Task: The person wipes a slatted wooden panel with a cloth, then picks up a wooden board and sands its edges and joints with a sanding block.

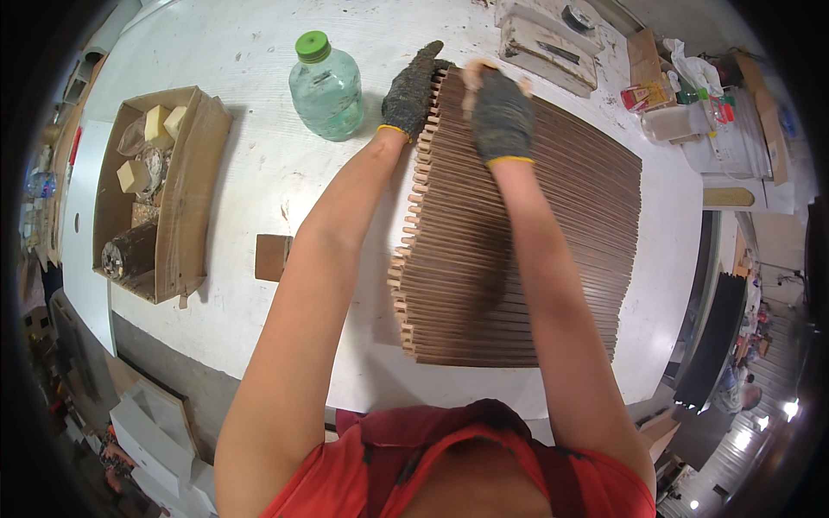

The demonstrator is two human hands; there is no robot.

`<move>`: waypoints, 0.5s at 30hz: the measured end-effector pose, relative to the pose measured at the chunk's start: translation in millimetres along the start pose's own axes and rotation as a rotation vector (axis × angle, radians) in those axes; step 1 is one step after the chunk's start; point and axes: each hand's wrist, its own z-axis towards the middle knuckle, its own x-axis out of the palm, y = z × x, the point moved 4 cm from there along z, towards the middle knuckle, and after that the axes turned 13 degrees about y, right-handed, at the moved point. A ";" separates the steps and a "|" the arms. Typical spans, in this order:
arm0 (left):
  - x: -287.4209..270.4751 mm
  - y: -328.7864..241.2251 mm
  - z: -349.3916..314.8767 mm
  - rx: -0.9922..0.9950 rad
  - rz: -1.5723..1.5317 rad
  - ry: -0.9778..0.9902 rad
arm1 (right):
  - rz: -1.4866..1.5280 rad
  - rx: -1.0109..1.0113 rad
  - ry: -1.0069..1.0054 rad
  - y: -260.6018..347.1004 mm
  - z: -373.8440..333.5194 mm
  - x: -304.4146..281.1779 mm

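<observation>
A broad row of thin, dark-brown wooden slats lies on the white counter, between its middle and its right edge. The person's left hand, in a dark knitted glove, is unclenched, with fingers stretched, at the row's left far corner. The right hand (gloved similarly, but blurred) is over the far slats; whether it grasps any, one cannot tell. Toward the counter's left edge stands an open brown cardboard box.

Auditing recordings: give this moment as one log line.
left hand: gloved, at far-left corner of brown strips | right hand: gloved, blurred, over strips | nearby: green-capped bottle, cardboard box
</observation>
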 end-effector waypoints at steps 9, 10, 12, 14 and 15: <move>-8.3 4.8 7.6 0.339 0.724 -0.079 | -0.057 -0.301 -0.131 44.6 -4.1 -30.1; -7.5 4.5 7.9 0.331 0.719 -0.058 | -0.102 -0.264 -0.028 45.1 -10.0 -26.6; -5.1 2.8 8.2 0.299 0.738 -0.001 | -0.183 -0.070 0.261 47.5 -30.6 -19.6; -4.2 1.0 5.5 0.267 0.687 -0.004 | -0.142 -0.393 0.063 87.1 -79.5 -30.1; -3.2 -0.8 4.0 0.290 0.638 0.010 | -0.098 -0.450 0.128 101.9 -98.6 -29.4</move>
